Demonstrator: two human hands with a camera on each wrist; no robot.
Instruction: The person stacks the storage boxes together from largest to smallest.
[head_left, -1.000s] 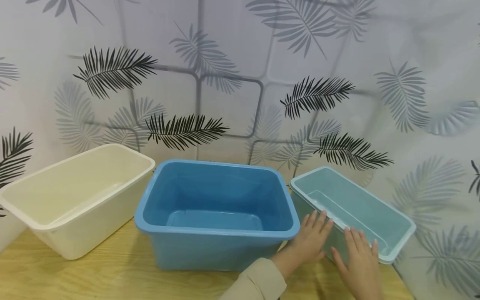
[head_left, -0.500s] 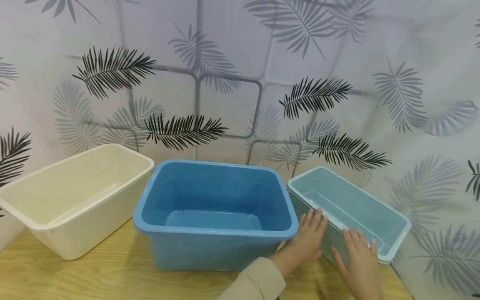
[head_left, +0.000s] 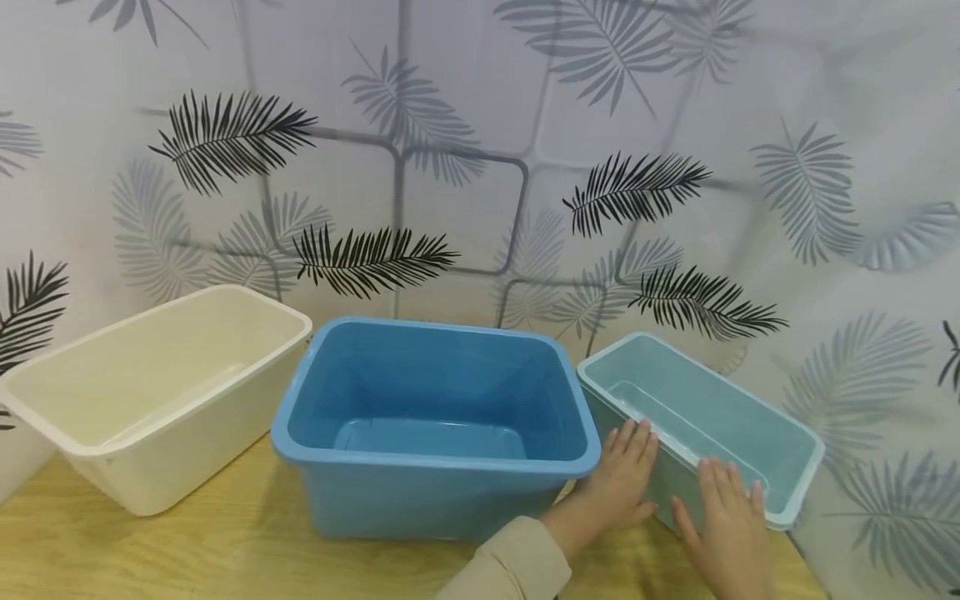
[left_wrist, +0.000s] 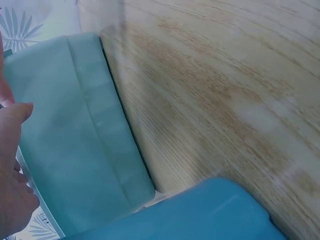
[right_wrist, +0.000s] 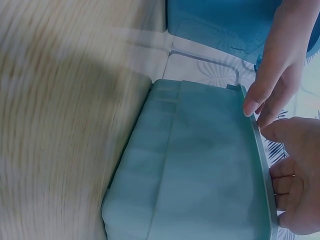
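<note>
A light teal rectangular bin (head_left: 738, 396) stands angled at the right of the table in the head view. My left hand (head_left: 618, 479) rests its straight fingers on the bin's near rim, toward the left end. Farther right along that rim lies my right hand (head_left: 727, 529), fingers extended over the edge and thumb apart. In the left wrist view the bin's outer wall (left_wrist: 65, 140) is seen beside the left hand (left_wrist: 12, 175). The right wrist view has the right hand (right_wrist: 300, 165) at the rim, near the left hand (right_wrist: 280, 65).
A larger blue bin (head_left: 435, 500) stands in the middle, close to the teal bin's left end. At the left is a cream bin (head_left: 195, 433), set at an angle. Behind them hangs a leaf-patterned backdrop (head_left: 480, 208). The table (head_left: 247, 550) has a wood-grain top.
The teal bin has shifted slightly to the left beside the blue bin. My right hand has slid a little to the right along its rim; the left hand stays nearly in place.
</note>
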